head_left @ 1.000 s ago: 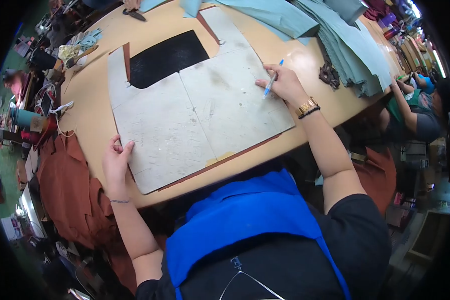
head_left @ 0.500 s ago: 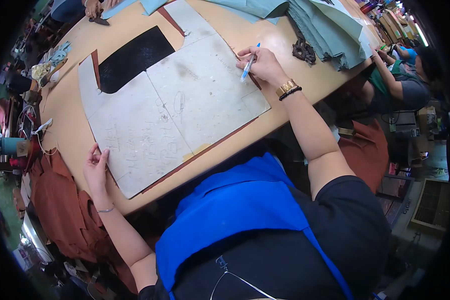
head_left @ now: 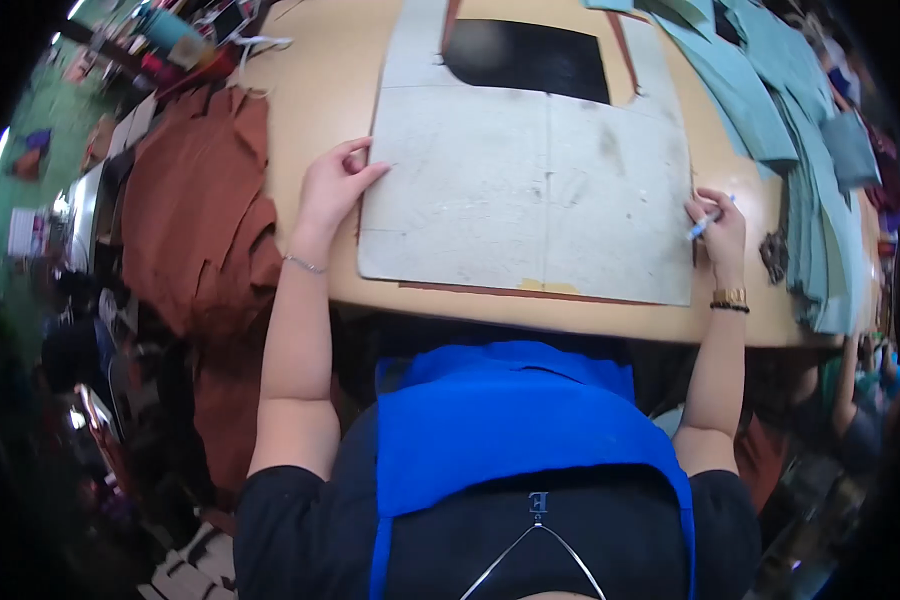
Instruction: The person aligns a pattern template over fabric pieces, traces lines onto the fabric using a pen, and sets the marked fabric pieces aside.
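Note:
A large pale grey pattern board (head_left: 470, 180) with a cut-out at its far side and handwriting lies flat on reddish-brown leather (head_left: 470, 293), which shows as a thin strip along the near edge. Through the cut-out a black surface (head_left: 530, 60) is visible. At the board's left edge is my left hand (head_left: 332, 190), thumb and fingers apart, the thumb tip resting over the edge. By the right edge, my right hand (head_left: 722, 235) has its fingers closed round a blue-and-white pen (head_left: 700, 226), its tip pointing down-left.
Light blue-green sheets of material (head_left: 810, 200) are piled at the table's right. Next to them lies a dark crumpled item (head_left: 773, 255). Brown leather pieces (head_left: 195, 210) hang at the left of the wooden table (head_left: 315, 100).
My view has turned, so the board now appears squarer to me. My left thumb has come over the board's left edge. The pen stays in my right hand at the right edge.

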A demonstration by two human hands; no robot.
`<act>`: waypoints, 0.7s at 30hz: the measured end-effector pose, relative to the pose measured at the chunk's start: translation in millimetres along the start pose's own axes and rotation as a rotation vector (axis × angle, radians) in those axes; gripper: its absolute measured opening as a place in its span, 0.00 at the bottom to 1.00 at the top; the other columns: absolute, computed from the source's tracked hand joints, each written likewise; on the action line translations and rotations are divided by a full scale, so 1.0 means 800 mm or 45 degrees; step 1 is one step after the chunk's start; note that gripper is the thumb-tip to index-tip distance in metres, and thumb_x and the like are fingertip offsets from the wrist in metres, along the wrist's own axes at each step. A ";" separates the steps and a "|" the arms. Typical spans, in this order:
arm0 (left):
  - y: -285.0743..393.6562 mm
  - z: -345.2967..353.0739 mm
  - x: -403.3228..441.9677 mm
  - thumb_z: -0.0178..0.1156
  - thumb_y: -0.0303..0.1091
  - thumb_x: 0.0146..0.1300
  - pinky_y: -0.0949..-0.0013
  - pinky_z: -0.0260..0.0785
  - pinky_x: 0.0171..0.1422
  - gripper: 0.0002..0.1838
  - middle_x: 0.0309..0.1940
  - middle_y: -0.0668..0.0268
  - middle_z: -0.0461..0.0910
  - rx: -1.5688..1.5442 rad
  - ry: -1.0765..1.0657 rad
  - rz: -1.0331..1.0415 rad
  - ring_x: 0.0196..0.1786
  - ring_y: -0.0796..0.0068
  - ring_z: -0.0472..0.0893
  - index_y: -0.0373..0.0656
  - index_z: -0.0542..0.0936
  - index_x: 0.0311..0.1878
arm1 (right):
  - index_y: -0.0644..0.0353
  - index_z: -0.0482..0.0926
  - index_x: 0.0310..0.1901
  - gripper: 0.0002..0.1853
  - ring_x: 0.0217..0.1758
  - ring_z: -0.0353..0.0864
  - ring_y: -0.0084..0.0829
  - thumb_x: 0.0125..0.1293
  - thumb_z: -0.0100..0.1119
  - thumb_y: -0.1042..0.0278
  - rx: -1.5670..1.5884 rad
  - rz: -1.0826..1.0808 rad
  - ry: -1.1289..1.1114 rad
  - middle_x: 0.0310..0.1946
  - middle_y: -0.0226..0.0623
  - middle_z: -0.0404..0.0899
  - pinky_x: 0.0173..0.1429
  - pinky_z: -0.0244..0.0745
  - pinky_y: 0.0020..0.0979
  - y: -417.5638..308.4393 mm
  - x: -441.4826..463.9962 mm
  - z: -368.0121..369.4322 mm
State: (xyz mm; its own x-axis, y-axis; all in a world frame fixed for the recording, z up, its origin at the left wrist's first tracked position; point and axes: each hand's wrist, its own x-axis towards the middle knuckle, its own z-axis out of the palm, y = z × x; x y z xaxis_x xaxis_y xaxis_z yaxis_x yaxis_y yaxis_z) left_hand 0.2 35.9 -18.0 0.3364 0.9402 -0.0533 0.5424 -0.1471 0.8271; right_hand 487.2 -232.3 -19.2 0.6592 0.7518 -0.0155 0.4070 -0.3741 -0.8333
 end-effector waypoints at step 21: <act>-0.001 -0.002 -0.001 0.77 0.40 0.53 0.76 0.68 0.34 0.28 0.25 0.74 0.74 0.114 0.011 0.060 0.28 0.84 0.72 0.39 0.83 0.56 | 0.64 0.82 0.49 0.17 0.29 0.77 0.18 0.59 0.73 0.70 -0.010 0.095 -0.057 0.31 0.28 0.80 0.32 0.72 0.21 -0.025 0.000 -0.002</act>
State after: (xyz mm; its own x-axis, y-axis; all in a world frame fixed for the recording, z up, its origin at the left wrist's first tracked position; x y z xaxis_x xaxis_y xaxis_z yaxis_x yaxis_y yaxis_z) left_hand -2.3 35.7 -17.8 0.3563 0.9343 -0.0104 0.5932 -0.2176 0.7751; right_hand 479.8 -225.6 -1.7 0.6589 0.7453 -0.1020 0.3628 -0.4337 -0.8248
